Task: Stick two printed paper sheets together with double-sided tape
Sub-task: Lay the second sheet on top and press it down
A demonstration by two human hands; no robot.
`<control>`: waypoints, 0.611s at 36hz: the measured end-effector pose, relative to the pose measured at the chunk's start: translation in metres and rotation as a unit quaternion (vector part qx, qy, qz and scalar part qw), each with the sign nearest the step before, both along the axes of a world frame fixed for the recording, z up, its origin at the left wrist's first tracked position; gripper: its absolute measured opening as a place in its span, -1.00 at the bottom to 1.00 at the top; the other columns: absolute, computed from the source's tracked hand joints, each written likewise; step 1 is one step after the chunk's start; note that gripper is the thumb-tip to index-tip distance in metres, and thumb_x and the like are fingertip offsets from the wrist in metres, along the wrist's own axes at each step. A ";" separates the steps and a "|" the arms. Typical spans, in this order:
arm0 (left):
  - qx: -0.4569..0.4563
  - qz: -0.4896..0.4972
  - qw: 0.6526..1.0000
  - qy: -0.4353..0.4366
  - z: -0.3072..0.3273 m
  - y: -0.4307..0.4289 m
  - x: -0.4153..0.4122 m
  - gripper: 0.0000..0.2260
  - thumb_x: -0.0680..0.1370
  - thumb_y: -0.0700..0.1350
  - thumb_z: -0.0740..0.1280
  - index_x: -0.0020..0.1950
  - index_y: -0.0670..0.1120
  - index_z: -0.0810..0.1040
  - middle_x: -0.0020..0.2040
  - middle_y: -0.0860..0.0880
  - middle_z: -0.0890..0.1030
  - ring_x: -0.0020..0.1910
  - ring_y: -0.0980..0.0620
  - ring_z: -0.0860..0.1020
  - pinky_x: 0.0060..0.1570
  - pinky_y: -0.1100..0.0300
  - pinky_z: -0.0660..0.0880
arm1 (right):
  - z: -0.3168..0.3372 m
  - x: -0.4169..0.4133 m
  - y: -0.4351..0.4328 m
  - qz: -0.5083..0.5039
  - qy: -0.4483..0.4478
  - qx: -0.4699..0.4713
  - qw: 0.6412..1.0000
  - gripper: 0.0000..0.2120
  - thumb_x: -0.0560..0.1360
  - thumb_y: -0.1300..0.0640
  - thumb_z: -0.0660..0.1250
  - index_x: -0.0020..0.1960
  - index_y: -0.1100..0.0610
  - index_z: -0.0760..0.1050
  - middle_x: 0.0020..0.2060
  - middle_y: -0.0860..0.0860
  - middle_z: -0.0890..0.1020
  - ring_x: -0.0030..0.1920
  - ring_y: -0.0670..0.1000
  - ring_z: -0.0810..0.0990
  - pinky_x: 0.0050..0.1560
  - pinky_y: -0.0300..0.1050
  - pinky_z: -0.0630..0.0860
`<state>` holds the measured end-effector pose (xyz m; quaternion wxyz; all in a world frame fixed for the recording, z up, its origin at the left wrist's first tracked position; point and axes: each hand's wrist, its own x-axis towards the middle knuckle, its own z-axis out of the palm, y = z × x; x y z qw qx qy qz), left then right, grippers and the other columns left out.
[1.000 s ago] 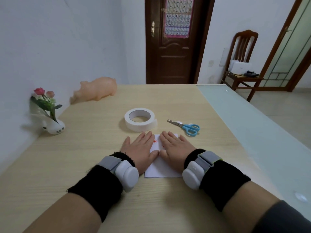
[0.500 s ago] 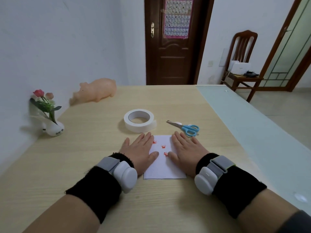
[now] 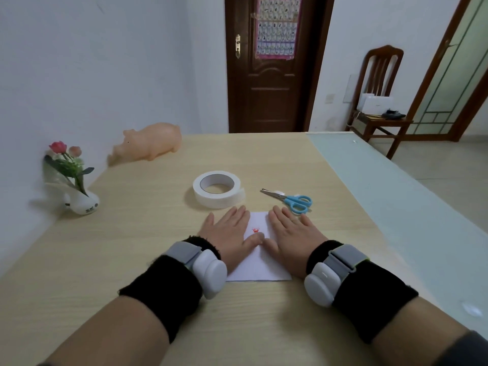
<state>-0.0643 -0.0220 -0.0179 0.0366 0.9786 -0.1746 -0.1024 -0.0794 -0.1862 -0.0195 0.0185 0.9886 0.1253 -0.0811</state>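
Nearest the camera, two forearms reach forward over the pale wood-grain surface (image 3: 111,249), each wearing a black wristband and a strapped-on white-and-grey wrist device. The left hand (image 3: 230,235) lies palm down with its fingers (image 3: 239,216) stretched flat and close together, covering the left part of the white paper sheet (image 3: 260,268); its thumb tip rests on the sheet just below a small red printed mark (image 3: 255,230). The right hand (image 3: 293,237) lies the same way on the right part of the sheet, fingers (image 3: 280,216) extended and flat, its thumb nearly meeting the left thumb at the middle. Neither hand grips anything; both simply press down on the paper. Only one white face of paper shows, and whether a second sheet lies under it cannot be told, though a thin dark line runs along its near edge. The sheet sits flat on the surface, directly in front of the person, its near edge between the two wrist devices. Just beyond the left fingertips lies the roll of double-sided tape (image 3: 217,189), flat on its side with a short loose end at its right. Just beyond the right fingertips lie blue-handled scissors (image 3: 289,200), closed, blades pointing left toward the tape. Farther left, by the wall, stands a small white vase with pink flowers (image 3: 75,180), and behind it a peach-coloured toy pig (image 3: 151,142). A glass-topped strip (image 3: 396,196) borders the surface on the right. At the far end are a dark wooden door (image 3: 272,64) carrying a poster and a wooden chair (image 3: 380,101).
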 end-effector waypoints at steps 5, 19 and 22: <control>0.010 0.003 1.000 0.004 -0.001 0.020 0.001 -0.43 0.60 0.20 -0.12 0.54 -0.02 -0.15 0.55 0.08 -0.19 0.51 0.15 -0.19 0.46 -0.14 -0.17 | 0.000 0.001 0.000 -0.001 0.004 -0.006 1.000 -0.34 0.59 -0.20 -0.14 0.53 0.14 -0.20 0.53 0.04 -0.16 0.53 0.01 -0.18 0.49 0.08 -0.11; 0.013 0.004 1.000 -0.013 -0.004 0.028 -0.002 -0.47 0.62 0.13 -0.09 0.54 0.01 -0.15 0.55 0.12 -0.18 0.51 0.16 -0.19 0.46 -0.12 -0.16 | 0.015 0.005 0.026 0.049 -0.007 0.012 0.999 -0.38 0.60 -0.12 -0.08 0.53 0.13 -0.18 0.54 0.02 -0.16 0.52 -0.01 -0.19 0.48 0.07 -0.21; 0.018 0.007 1.000 -0.016 -0.004 0.027 -0.002 -0.48 0.63 0.11 -0.08 0.54 0.02 -0.15 0.55 0.13 -0.18 0.51 0.16 -0.18 0.46 -0.11 -0.16 | 0.009 0.004 0.038 0.057 0.008 0.018 0.998 -0.40 0.60 -0.14 -0.11 0.54 0.12 -0.15 0.54 0.02 -0.13 0.53 0.00 -0.16 0.48 0.08 -0.19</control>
